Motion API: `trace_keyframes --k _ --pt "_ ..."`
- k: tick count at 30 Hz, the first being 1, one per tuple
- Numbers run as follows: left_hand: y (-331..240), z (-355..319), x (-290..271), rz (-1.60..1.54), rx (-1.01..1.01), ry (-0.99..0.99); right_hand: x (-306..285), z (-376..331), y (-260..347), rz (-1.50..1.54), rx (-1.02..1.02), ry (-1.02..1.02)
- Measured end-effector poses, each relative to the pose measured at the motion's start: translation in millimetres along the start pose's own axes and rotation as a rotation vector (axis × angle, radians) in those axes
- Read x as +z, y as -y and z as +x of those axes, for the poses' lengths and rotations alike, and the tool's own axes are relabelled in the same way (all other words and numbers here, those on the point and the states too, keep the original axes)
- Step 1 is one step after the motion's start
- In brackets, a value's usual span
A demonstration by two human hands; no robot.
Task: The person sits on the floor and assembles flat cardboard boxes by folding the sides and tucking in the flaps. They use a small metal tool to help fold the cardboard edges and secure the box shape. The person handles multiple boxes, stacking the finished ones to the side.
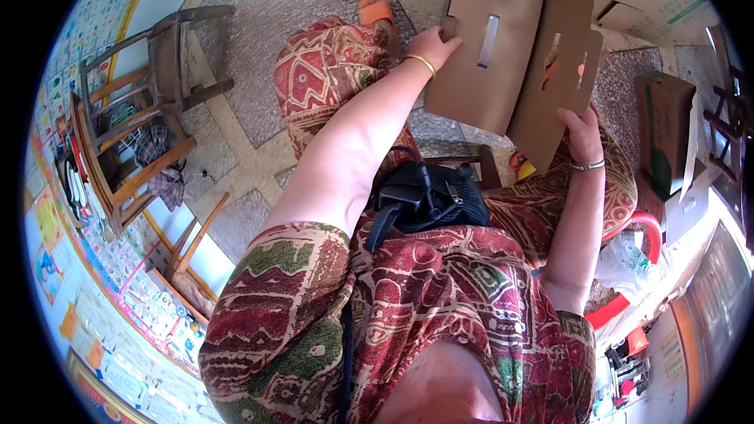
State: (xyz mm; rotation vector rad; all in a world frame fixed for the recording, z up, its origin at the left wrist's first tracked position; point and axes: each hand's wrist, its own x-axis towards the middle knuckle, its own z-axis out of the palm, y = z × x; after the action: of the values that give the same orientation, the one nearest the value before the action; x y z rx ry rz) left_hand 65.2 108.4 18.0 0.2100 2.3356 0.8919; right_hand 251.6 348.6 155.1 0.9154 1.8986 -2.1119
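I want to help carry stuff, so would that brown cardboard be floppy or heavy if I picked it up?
The brown cardboard is probably light, since it looks thin and the left hand and right hand hold it by its edges. The two big panels look mostly flat, so they're probably stiff, but could flap where they meet.

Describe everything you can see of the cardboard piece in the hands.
The cardboard piece looks like plain brown, stiff board, folded into panels that stand at an angle, not closed into a box. The wider left panel has one long narrow slot; the right one has smaller openings, with orange showing through. It is held tilted ahead of the person, the left hand at its left edge, the right hand at its lower right edge.
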Motion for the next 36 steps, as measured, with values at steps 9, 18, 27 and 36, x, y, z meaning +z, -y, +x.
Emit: trace_keyframes --k 9,18,27,36 --pt "-1.1 -9.1 22.9 0.03 0.041 0.038 0.2 -1.3 -4.0 -0.032 0.0 -0.013" --pt "-9.9 -16.7 11.4 0.035 -0.042 0.077 15.5 -7.3 5.3 -0.057 0.043 0.007" --pt "-6.3 -19.0 14.9 0.077 -0.019 0.047 48.9 1.6 9.0 -0.311 -0.074 0.079" --pt "-12.3 -23.9 19.7 0.103 0.0 0.002 87.4 23.1 -4.2 -0.654 -0.183 -0.027"
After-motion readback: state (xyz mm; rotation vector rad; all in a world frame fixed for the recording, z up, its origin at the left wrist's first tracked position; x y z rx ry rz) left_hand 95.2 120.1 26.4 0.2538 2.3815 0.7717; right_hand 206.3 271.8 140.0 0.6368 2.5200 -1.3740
